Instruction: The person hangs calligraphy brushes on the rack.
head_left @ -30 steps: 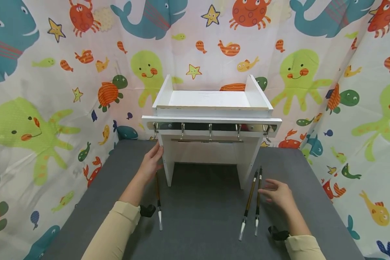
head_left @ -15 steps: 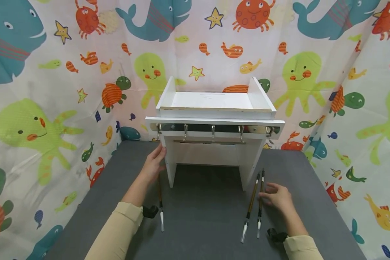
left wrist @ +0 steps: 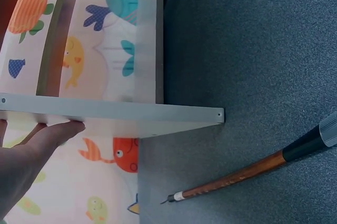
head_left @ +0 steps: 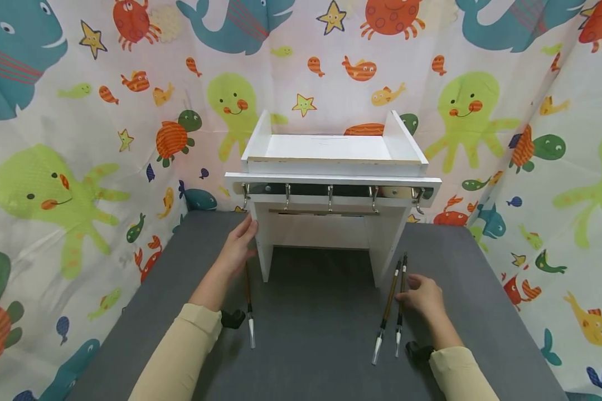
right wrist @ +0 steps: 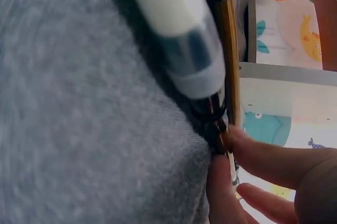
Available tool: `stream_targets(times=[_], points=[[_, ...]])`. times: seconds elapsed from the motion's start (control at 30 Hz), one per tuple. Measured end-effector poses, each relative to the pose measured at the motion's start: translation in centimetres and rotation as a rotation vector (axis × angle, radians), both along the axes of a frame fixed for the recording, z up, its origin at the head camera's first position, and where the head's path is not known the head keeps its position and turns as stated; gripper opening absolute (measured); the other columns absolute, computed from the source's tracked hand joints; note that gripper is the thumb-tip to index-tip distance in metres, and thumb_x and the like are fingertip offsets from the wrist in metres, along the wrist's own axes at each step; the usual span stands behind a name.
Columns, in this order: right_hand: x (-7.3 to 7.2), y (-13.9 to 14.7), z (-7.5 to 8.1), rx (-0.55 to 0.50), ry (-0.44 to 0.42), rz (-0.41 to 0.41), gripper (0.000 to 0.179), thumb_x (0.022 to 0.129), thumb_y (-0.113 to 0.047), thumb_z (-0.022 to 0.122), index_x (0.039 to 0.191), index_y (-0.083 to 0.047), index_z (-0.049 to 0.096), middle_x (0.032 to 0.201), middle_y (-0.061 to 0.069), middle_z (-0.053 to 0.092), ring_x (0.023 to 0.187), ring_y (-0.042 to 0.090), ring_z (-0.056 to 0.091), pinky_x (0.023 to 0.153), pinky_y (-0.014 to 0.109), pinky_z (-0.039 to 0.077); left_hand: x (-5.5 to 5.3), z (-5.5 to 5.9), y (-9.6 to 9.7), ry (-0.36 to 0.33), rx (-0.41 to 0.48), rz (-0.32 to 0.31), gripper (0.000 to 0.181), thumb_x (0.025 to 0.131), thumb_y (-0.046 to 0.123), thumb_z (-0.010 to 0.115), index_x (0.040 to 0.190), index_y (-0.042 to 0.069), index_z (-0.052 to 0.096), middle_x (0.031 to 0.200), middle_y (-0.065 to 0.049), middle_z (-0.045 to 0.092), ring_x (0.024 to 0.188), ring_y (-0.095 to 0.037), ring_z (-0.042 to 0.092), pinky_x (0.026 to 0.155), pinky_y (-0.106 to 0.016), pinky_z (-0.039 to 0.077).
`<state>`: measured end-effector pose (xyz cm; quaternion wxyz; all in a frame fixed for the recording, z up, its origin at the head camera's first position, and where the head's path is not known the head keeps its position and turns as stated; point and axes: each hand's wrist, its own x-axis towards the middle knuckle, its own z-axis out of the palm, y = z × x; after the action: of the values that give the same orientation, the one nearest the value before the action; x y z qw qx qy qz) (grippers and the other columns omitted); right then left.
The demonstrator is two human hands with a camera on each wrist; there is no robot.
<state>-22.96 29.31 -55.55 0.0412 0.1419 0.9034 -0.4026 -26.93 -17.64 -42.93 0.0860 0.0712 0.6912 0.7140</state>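
Note:
A small white shelf rack (head_left: 331, 169) with several metal hooks (head_left: 330, 198) along its front stands on the grey tabletop. My left hand (head_left: 233, 248) touches the outside of its left side panel, fingers extended; the left wrist view shows the thumb (left wrist: 63, 129) against that panel. On the right, my right hand (head_left: 421, 298) pinches the handle of a calligraphy brush (head_left: 399, 328) between thumb and fingertips. Its clear-capped end (right wrist: 184, 40) looms large in the right wrist view. A second calligraphy brush (head_left: 385, 317) lies just left of it.
Another calligraphy brush (head_left: 249, 306) lies below my left hand, left of the rack. Behind and beside the grey table (head_left: 311, 340) hangs a curtain (head_left: 301, 55) printed with sea animals. A black wrist strap piece (head_left: 418, 351) sits near my right sleeve.
My right hand has moved slightly left, and its thumb and fingers have closed on the right-hand brush. My left hand stays at the rack's side. The head view shifts a little.

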Motion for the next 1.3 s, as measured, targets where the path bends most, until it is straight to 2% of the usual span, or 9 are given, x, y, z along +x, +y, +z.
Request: stream_targets(times=[0.1,0.2,0.33,0.53,0.73,0.87,0.97,1.13,1.3], points=[[-0.5,-0.2,0.3,-0.021,0.011,-0.012,0.077,0.078,-0.005,0.085,0.143,0.007,0.047,0.138,0.033,0.055,0.098,0.036,0.072,0.085,0.048,0.058,-0.1,0.2,-0.2,0.004,-0.014,0.008,0.065,0.109,0.039,0.043,0.164,0.019,0.013,0.171,-0.006,0.005,0.157,-0.034,0.008,0.114,-0.072,0.022],[-0.6,-0.3,0.3,-0.056,0.012,-0.038,0.077,0.077,0.001,0.084,0.144,0.006,0.046,0.137,0.034,0.055,0.082,0.027,0.075,0.074,0.042,0.061,-0.2,0.2,-0.3,-0.006,-0.026,0.009,0.066,0.109,0.040,0.043,0.164,0.020,0.013,0.171,-0.005,0.005,0.157,-0.033,0.008,0.115,-0.071,0.024],[-0.5,-0.4,0.3,-0.094,0.017,-0.073,0.076,0.077,0.005,0.081,0.145,0.005,0.046,0.137,0.034,0.055,0.076,0.021,0.073,0.065,0.034,0.061,-0.3,0.1,-0.3,-0.010,-0.028,0.006,0.067,0.108,0.041,0.043,0.164,0.021,0.013,0.171,-0.004,0.004,0.157,-0.033,0.008,0.115,-0.070,0.024],[0.1,-0.2,0.6,-0.131,0.021,-0.112,0.079,0.078,0.007,0.072,0.151,0.003,0.040,0.135,0.033,0.056,0.084,0.024,0.071,0.065,0.032,0.060,-0.3,-0.1,-0.2,-0.017,-0.018,-0.006,0.067,0.108,0.041,0.044,0.164,0.022,0.013,0.171,-0.003,0.004,0.157,-0.032,0.009,0.116,-0.069,0.025],[0.6,0.3,1.7,-0.260,0.045,-0.098,0.079,0.085,0.006,0.065,0.156,0.002,0.030,0.140,0.033,0.050,0.095,0.025,0.067,0.067,0.030,0.059,0.0,-0.1,-0.1,-0.022,-0.007,-0.016,0.066,0.109,0.039,0.043,0.164,0.021,0.012,0.171,-0.003,0.004,0.157,-0.031,0.008,0.116,-0.068,0.024],[0.7,0.4,2.6,-0.312,0.068,-0.080,0.072,0.089,0.005,0.063,0.154,0.004,0.034,0.143,0.031,0.048,0.113,0.033,0.061,0.076,0.032,0.061,0.0,0.1,-0.1,-0.015,0.007,-0.018,0.065,0.109,0.038,0.043,0.164,0.021,0.012,0.171,-0.003,0.003,0.157,-0.031,0.007,0.116,-0.068,0.023],[0.8,0.3,3.3,-0.357,0.090,-0.089,0.065,0.092,0.004,0.062,0.152,0.003,0.038,0.141,0.029,0.051,0.119,0.036,0.060,0.080,0.035,0.061,0.0,0.1,-0.1,-0.008,0.012,-0.021,0.065,0.109,0.038,0.043,0.164,0.021,0.012,0.171,-0.003,0.003,0.157,-0.031,0.006,0.116,-0.069,0.023],[1.3,0.0,4.3,-0.447,0.137,-0.108,0.052,0.100,-0.005,0.060,0.148,0.001,0.041,0.137,0.025,0.059,0.112,0.027,0.070,0.080,0.035,0.062,-0.1,0.0,-0.2,-0.010,0.009,-0.023,0.067,0.109,0.039,0.042,0.164,0.020,0.010,0.171,-0.005,0.004,0.157,-0.032,0.006,0.116,-0.070,0.022],[1.8,-0.3,5.2,-0.431,0.206,-0.111,0.047,0.103,-0.013,0.058,0.146,-0.003,0.043,0.132,0.023,0.065,0.102,0.021,0.075,0.079,0.032,0.061,-0.1,0.0,-0.3,-0.011,0.001,-0.022,0.068,0.109,0.040,0.043,0.164,0.020,0.010,0.171,-0.005,0.004,0.157,-0.032,0.007,0.115,-0.070,0.022]])
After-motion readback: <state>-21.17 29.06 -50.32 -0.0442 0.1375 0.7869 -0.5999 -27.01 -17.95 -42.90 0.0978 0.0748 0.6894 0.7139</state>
